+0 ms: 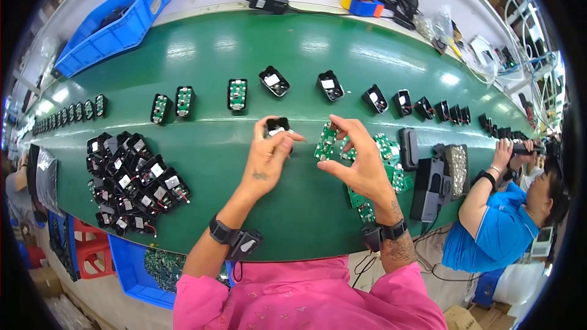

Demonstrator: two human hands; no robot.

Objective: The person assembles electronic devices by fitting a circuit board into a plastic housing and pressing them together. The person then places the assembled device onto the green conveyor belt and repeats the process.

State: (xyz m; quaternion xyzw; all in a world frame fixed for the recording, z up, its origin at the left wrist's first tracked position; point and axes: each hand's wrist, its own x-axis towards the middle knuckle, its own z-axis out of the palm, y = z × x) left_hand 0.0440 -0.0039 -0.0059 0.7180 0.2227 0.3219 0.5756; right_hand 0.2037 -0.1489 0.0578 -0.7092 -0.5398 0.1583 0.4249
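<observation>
My left hand (269,156) is closed around a small black plastic housing (278,123) with a white part inside, above the middle of the green bench. To its right, my right hand (359,157) pinches a green circuit board (326,141) by its ends, between thumb and fingers. Board and housing are apart. Beneath and beside my right hand lies a loose heap of green circuit boards (400,178), partly hidden by the hand. Beyond my hands stand more black housings; one housing (237,94) has a green board seated in it, another housing (331,85) shows a white part inside.
A pile of black housings (125,182) lies at the left. Right of the boards stand a black case (408,148) and a grey-black device (428,189). A blue crate (116,30) sits far left, a blue bin (137,269) below the bench. A co-worker (498,226) works at right.
</observation>
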